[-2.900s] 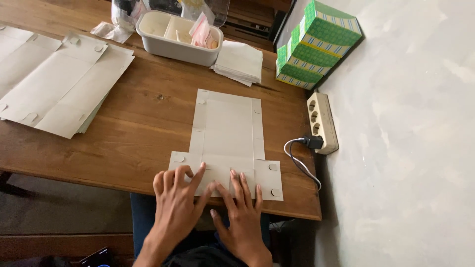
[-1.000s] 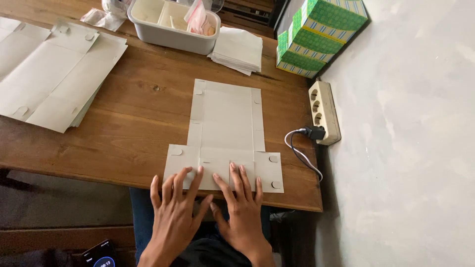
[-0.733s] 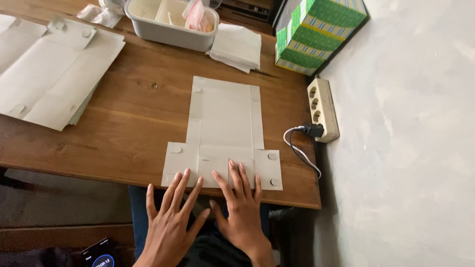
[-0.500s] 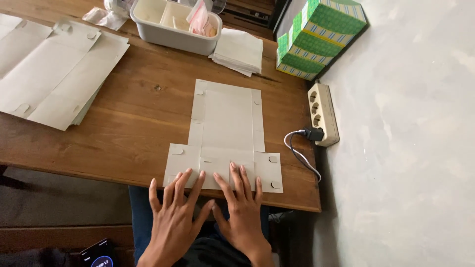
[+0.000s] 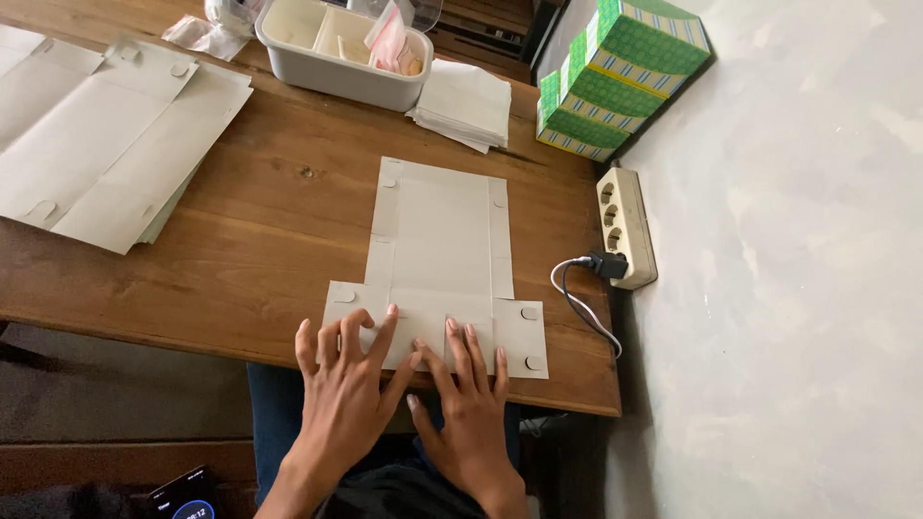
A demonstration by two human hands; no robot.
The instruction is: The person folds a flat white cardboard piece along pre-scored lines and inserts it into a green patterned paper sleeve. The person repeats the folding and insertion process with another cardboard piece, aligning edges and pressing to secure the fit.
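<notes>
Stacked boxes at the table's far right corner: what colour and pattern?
Green boxes with a fine lattice pattern and white-and-yellow edge bands; head view.

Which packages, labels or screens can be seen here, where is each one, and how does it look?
Green boxes: stacked at the table's far right corner; rectangular, green with white, yellow and blue bands.
Pink packet: upright in the grey tray at the far edge; flat, pink and white.
Phone: bottom left, below the table; dark screen with a blue ring.
Flat carton: unfolded under both hands; plain grey, no label.
</notes>
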